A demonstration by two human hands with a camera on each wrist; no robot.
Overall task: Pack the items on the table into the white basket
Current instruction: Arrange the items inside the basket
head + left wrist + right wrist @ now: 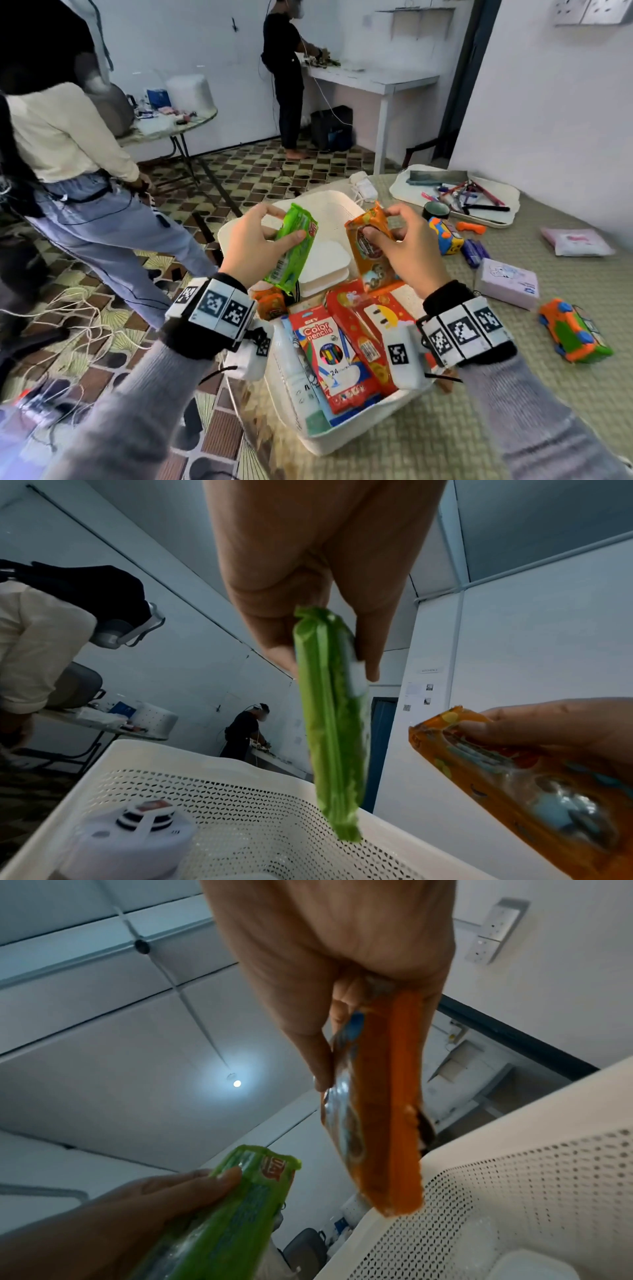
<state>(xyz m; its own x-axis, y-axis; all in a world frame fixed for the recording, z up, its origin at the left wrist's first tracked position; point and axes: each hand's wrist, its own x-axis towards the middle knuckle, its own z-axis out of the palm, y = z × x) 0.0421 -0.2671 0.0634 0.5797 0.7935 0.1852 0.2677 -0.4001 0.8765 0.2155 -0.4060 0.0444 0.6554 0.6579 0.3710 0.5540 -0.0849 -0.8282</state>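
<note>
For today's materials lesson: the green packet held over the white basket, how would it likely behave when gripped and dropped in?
The green packet keeps a straight line though the left hand pinches only its upper part, so it is probably fairly stiff. Its glossy wrapper looks slippery. Being flat and thin, it should drop into the white basket without rolling.

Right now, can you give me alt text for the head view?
Left hand holds a green packet and right hand an orange packet over a white basket already holding a pencil box. Toys and boxes remain on the table.
</note>
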